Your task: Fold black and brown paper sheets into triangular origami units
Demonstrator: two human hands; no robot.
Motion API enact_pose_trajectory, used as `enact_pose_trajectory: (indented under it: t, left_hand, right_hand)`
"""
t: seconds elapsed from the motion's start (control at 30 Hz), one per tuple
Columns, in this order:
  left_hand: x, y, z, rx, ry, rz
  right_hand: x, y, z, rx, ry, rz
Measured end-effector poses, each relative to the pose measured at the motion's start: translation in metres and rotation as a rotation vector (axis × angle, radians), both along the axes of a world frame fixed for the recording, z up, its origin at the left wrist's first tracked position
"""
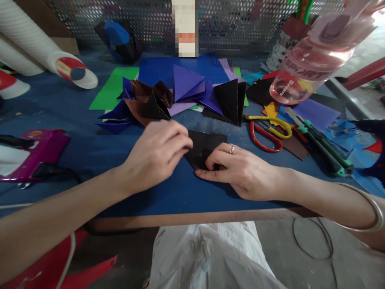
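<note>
A folded piece of black paper [207,140] lies on the blue tabletop between my two hands. My left hand [162,150] is closed at the paper's left edge, its fingers curled and together; the fingertips partly hide that edge. On the lower right part of the paper, my right hand [240,168] presses with bent fingers, one finger lying along the near edge. Just beyond are folded paper pieces: a brown and black cluster [150,102], a purple one [186,84] and a black one [231,100].
Scissors [267,130] with red and yellow handles and a green utility knife [326,148] lie to the right, among paper scraps. A pink bottle [313,60] stands behind them. At the left are a magenta device with cables [45,152] and white cups [45,56]. The wooden table edge [192,218] runs in front.
</note>
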State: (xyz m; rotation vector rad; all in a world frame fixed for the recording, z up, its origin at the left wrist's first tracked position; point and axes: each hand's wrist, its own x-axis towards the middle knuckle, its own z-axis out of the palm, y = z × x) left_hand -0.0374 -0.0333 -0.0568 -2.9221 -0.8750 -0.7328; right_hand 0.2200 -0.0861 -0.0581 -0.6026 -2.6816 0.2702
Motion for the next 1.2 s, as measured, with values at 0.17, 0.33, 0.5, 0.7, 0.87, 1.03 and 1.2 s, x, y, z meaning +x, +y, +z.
enact_pose_trajectory:
  t: [0.17, 0.33, 0.5, 0.7, 0.87, 1.03, 1.2]
  left_hand:
    - [0.005, -0.016, 0.003, -0.238, -0.06, -0.237]
    - [0.011, -0.01, 0.008, -0.54, -0.072, -0.061]
    - [0.016, -0.009, 0.012, -0.587, -0.022, -0.035]
    - [0.017, -0.007, 0.015, -0.586, -0.015, 0.021]
    - [0.015, -0.002, 0.015, -0.571, -0.007, 0.048]
    - [0.011, 0.003, 0.014, -0.551, -0.016, 0.103]
    - [0.003, 0.014, 0.013, -0.552, -0.019, 0.179]
  right_hand:
    - [-0.001, 0.0, 0.0, 0.003, 0.007, 0.006]
    - [-0.001, 0.0, -0.001, 0.019, -0.017, 0.0]
    - [-0.001, 0.0, -0.003, 0.066, 0.013, 0.015]
    - [0.0, 0.0, -0.003, 0.061, 0.006, 0.019]
    - [0.0, 0.0, -0.003, 0.068, 0.002, 0.019]
    - [0.001, -0.001, -0.002, 0.065, 0.005, 0.02]
    - [0.001, -0.001, -0.001, 0.057, -0.003, 0.025]
